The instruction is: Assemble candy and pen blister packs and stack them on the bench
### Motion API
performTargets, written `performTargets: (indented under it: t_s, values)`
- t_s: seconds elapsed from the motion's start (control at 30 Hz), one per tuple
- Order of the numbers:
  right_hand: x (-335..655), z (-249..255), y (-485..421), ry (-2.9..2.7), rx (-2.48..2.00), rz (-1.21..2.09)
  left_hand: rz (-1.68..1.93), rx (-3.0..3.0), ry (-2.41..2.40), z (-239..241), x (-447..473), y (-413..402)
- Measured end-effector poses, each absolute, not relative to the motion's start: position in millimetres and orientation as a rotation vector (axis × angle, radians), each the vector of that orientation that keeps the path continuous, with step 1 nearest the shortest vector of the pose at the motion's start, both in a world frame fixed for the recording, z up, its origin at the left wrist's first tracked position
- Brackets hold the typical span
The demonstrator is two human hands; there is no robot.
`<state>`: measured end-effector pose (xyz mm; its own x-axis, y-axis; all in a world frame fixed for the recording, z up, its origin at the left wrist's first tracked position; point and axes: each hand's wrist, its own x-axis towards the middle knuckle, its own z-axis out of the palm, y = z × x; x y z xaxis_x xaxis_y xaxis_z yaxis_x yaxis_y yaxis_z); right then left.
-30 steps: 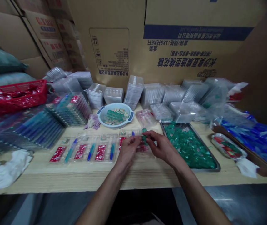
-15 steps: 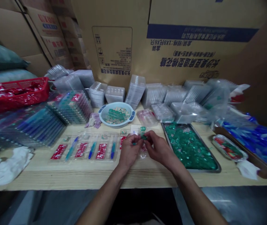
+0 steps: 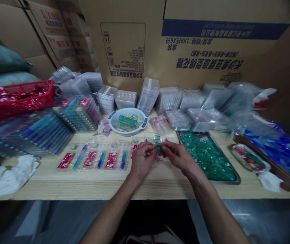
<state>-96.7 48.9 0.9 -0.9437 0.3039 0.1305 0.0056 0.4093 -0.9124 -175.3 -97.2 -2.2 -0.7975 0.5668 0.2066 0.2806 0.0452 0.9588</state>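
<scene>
The left hand (image 3: 141, 157) is held nearly closed, and the edge of a clear blister tray (image 3: 153, 139) is gripped by its bent fingers. The right hand (image 3: 176, 155) is also nearly closed, and a small green piece (image 3: 157, 147) is pinched by its fingertips, although this piece is partly hidden by the fingers. The piece is located between both hands, near the middle of the table's front edge (image 3: 145, 193).

To the left of the hands, a row of blister trays (image 3: 94, 159) with red cards and blue and teal items is laid on the table. To the right, a metal tray (image 3: 232, 178) filled with green pieces is placed. Behind the hands, a round bowl (image 3: 134, 132) with green and tan pieces is seen, and stacks of clear plastic trays (image 3: 148, 95) are lined along the far edge, in front of cardboard boxes (image 3: 211, 44).
</scene>
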Motion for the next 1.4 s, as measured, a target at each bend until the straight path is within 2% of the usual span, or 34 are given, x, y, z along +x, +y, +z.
performTargets:
  t_s: [0.17, 0.27, 0.4, 0.5, 0.63, 1.03, 1.27, 1.4]
  values:
    - [-97, 4, 54, -2.286, -0.245, 1.812, 1.866, 0.861, 2.066, -4, -173, -94]
    - [-91, 7, 60, -2.242, -0.278, 1.792, 1.904, 0.601, 1.893, -6, -175, -95]
    - [-76, 9, 67, -2.361, -0.291, 1.233, 1.972, 0.259, 1.533, -3, -180, -101]
    - [-67, 10, 61, -2.47, -0.227, 0.844, 1.995, 0.192, 1.442, 2, -182, -105]
    - [-64, 12, 46, -2.569, -0.194, 0.662, 2.011, 0.168, 1.403, 7, -180, -104]
    - [-64, 23, 40, -2.726, -0.007, 0.65, 1.983, 0.171, 1.396, 8, -180, -104]
    - [-67, 17, 55, -2.604, -0.005, 1.011, 2.002, 0.158, 1.32, 12, -181, -103]
    - [-68, 15, 56, -2.537, -0.007, 1.037, 2.006, 0.127, 1.31, 12, -180, -104]
